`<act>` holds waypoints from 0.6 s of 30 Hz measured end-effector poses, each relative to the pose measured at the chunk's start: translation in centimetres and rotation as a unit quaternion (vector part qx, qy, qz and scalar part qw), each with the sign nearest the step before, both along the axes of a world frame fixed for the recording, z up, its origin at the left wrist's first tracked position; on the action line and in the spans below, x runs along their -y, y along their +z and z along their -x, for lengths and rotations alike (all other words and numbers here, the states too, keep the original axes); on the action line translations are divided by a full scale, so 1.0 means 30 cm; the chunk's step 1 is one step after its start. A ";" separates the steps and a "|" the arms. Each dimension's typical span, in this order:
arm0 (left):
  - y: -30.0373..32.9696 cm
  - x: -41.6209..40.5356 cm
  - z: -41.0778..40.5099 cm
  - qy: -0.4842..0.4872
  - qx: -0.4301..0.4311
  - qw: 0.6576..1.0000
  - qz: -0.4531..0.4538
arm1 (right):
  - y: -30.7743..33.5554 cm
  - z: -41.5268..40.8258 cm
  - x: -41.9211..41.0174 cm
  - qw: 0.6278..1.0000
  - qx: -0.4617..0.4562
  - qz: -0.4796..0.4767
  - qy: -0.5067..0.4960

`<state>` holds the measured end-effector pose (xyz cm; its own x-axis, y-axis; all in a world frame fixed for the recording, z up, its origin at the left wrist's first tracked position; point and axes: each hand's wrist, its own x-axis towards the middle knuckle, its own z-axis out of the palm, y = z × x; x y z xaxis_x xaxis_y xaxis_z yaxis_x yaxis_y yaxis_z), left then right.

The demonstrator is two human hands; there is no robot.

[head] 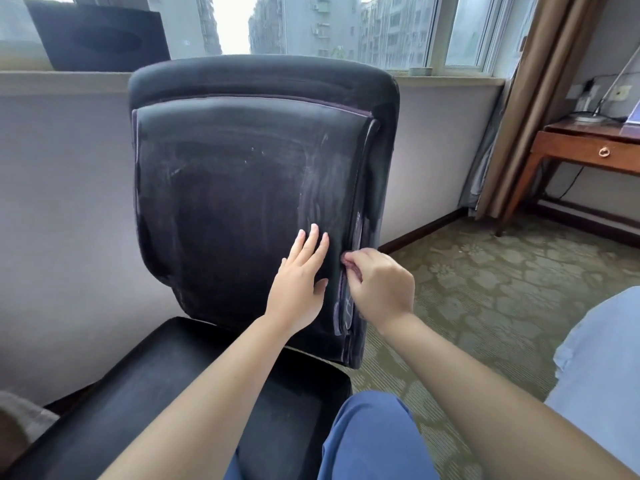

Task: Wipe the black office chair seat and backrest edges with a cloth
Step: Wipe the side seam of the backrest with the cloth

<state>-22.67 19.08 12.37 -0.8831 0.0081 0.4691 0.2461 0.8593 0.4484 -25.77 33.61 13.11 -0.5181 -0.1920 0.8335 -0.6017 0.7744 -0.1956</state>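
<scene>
Nearest the camera, a knee in blue trousers (pixel 367 434) rested against the front right corner of the black seat (pixel 138 403). The seat's surface looked dark and fairly even, with a dull sheen and no obvious dust streaks, so by my reading it had probably been wiped already, though the picture could not settle that.

Beyond it, both hands worked at the lower right edge of the backrest (pixel 242 174). The left hand (pixel 298 282) lay flat on the padded panel, fingers straight and slightly spread, pressing or steadying it just beside the seam. The right hand (pixel 377 285) was curled, its fingertips pinched together at the groove between the panel and the outer frame. Something small and pinkish showed at those fingertips; it may have been a bunched bit of cloth (pixel 348 263), but it was too small to be sure. No other cloth was visible.

Farther up, the backrest panel carried pale smears and dusty streaks, heaviest toward its right edge, and the upper rim looked greyish. I judged the task partway done: the right edge seam was in hand, while the top and left edges of the backrest seemed left to do.

Behind the chair stood the windowsill (pixel 69 77), and a wooden desk (pixel 588 147) stood at the far right.
</scene>
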 end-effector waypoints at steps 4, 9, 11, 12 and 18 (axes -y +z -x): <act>-0.028 -0.004 -0.003 0.004 0.000 1.000 0.002 | -0.103 -0.023 -0.005 0.999 0.014 -0.012 -0.026; -0.069 -0.019 0.000 0.002 -0.023 0.999 -0.033 | -0.027 -0.030 0.026 0.994 0.037 0.101 -0.014; -0.090 -0.022 0.001 0.001 -0.023 0.999 -0.044 | -0.028 -0.031 0.045 0.993 0.052 0.102 -0.029; -0.101 -0.021 0.001 -0.001 -0.023 0.999 -0.046 | -0.048 -0.033 0.049 0.994 0.055 0.091 -0.039; -0.154 -0.013 0.004 -0.009 -0.045 0.997 -0.057 | -0.156 -0.078 0.040 0.991 0.084 0.071 -0.079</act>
